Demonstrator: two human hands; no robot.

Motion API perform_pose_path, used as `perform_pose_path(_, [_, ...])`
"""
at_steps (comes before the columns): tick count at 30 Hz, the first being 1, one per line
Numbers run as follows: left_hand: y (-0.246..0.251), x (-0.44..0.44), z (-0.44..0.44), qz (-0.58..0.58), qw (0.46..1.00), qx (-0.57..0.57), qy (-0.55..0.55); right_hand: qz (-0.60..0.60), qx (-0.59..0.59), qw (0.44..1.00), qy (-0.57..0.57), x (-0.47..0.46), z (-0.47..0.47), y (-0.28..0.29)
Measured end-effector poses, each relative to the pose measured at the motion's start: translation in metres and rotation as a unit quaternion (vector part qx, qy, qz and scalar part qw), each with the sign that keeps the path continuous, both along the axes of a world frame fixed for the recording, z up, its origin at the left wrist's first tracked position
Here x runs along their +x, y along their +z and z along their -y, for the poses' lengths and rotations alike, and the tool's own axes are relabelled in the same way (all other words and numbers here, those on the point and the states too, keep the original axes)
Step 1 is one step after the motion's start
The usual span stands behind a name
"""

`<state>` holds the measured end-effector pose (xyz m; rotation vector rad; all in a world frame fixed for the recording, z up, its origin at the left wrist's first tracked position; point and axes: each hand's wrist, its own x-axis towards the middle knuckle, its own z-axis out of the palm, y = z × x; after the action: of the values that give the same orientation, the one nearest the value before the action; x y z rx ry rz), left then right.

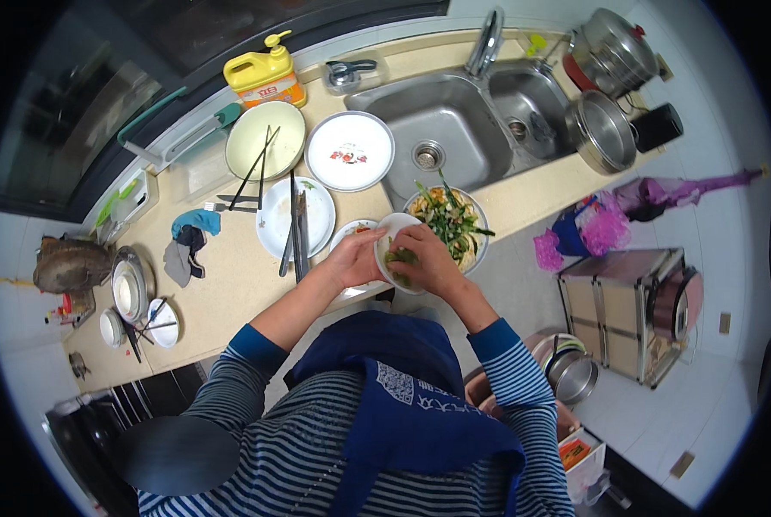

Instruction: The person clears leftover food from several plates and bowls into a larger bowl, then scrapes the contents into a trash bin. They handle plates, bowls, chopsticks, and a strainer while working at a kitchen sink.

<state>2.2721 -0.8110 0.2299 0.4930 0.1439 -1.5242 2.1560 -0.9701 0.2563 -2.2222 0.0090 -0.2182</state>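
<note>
My left hand (pixel 353 258) grips the side of a small white bowl (pixel 398 225), tilted so its inside faces up at me. Chopped green vegetable pieces (pixel 399 266) lie in that bowl. The fingers of my right hand (pixel 434 258) are curled inside it, touching the greens; whether they pinch any is hidden. Just beyond my right hand, a large round dish (pixel 484 249) by the sink's near edge holds yellowish food topped with long green strips. A white plate (pixel 337 238) with some red food shows partly behind my left hand.
A steel double sink (pixel 469 136) lies ahead. Left of it are an enamel plate (pixel 350 139), a cream basin (pixel 243 139) with chopsticks, a stained white plate (pixel 272 226), cloths (pixel 191 242) and a yellow detergent jug (pixel 262 74). Steel pots (pixel 602 132) stand right.
</note>
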Motion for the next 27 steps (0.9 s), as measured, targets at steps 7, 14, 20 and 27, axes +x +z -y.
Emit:
perform_pose_path(7, [0.001, 0.007, 0.014, 0.042, 0.996, 0.026, 0.077, 0.018, -0.028, 0.984, 0.177, 0.021, 0.056, -0.021])
perform_pose_path(14, [0.007, -0.007, 0.036, 0.066, 0.980, 0.083, 0.166, -0.014, -0.027, 0.969, 0.246, 0.028, 0.121, -0.014])
perform_pose_path(20, [0.016, -0.020, 0.053, 0.118, 0.968, 0.113, 0.189, -0.013, 0.096, 0.969, 0.228, 0.038, 0.134, -0.011])
perform_pose_path(27, [0.021, -0.034, 0.069, 0.131, 0.962, 0.109, 0.215, -0.004, 0.137, 0.949, 0.284, 0.046, 0.101, -0.019])
